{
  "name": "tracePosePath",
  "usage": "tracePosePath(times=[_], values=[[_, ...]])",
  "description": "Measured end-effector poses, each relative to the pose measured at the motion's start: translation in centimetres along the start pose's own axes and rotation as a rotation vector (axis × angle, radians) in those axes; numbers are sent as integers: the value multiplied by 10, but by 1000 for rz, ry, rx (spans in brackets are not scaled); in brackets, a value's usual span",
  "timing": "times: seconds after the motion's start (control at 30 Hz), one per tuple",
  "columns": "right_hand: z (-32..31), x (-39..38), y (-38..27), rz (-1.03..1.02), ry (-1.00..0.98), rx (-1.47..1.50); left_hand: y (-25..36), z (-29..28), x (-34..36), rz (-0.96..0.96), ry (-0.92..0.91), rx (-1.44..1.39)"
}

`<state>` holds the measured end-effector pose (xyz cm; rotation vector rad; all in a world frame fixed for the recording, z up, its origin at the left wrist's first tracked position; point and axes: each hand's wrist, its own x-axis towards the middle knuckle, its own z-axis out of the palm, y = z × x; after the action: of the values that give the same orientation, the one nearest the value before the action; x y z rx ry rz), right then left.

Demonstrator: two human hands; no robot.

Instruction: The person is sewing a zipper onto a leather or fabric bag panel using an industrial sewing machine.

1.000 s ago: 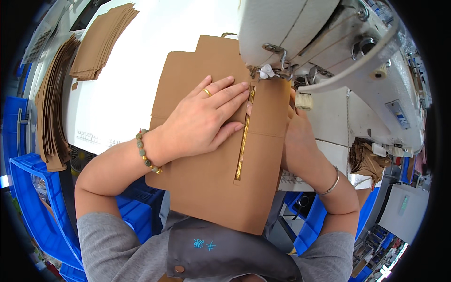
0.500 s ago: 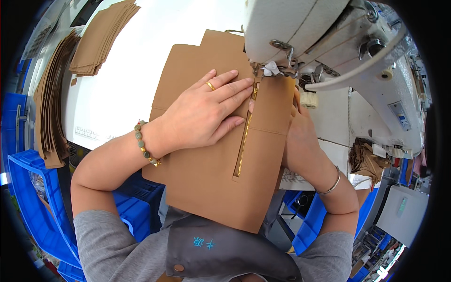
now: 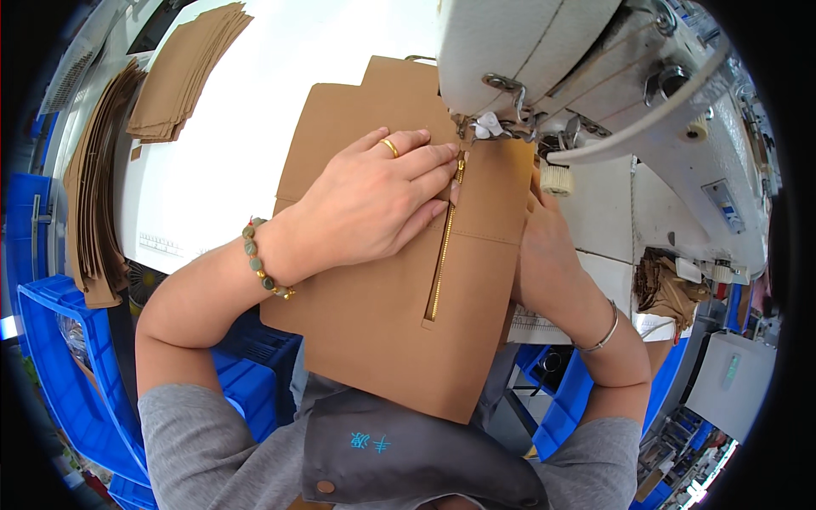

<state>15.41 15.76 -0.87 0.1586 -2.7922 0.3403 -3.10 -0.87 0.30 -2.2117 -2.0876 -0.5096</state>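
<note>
A brown leather-like panel [image 3: 374, 340] lies under the sewing machine [image 3: 527, 51], its upper right part beneath the presser foot [image 3: 461, 127]. A gold-toothed zipper [image 3: 440, 263] runs along a narrow slot in the panel. My left hand [image 3: 374, 195] rests palm down on the panel, left of the zipper, fingers stretched toward the presser foot. At the panel's right edge is my right hand [image 3: 548, 246], partly beneath the material, with most of its fingers hidden. A bit of skin shows through the slot near the zipper's upper end.
Stacks of brown pieces [image 3: 183, 76] and long brown strips [image 3: 98, 187] are at the left. Blue bins [image 3: 76, 357] stand below the table at left. Right of the machine bed lies a crumpled brown bundle [image 3: 663, 285]. A white cable [image 3: 646, 144] curves past the machine head.
My left hand's fingers have drawn slightly closer together, its thumb nearer the slot. The panel and my right hand keep nearly the same place under the machine.
</note>
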Motion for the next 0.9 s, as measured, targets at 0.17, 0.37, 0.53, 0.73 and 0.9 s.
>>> tracePosePath(times=[0.17,0.37,0.53,0.73,0.9], values=[[-8,1,1,46,40,217,0,1,2,-1,20,31],[-31,5,10,277,39,28,1,2,1,-7,49,60],[-30,8,9,333,256,23,2,2,1,-12,43,50],[0,14,8,179,135,-30,1,3,1,-12,68,65],[0,14,10,187,76,13,3,2,-1,-36,59,14]])
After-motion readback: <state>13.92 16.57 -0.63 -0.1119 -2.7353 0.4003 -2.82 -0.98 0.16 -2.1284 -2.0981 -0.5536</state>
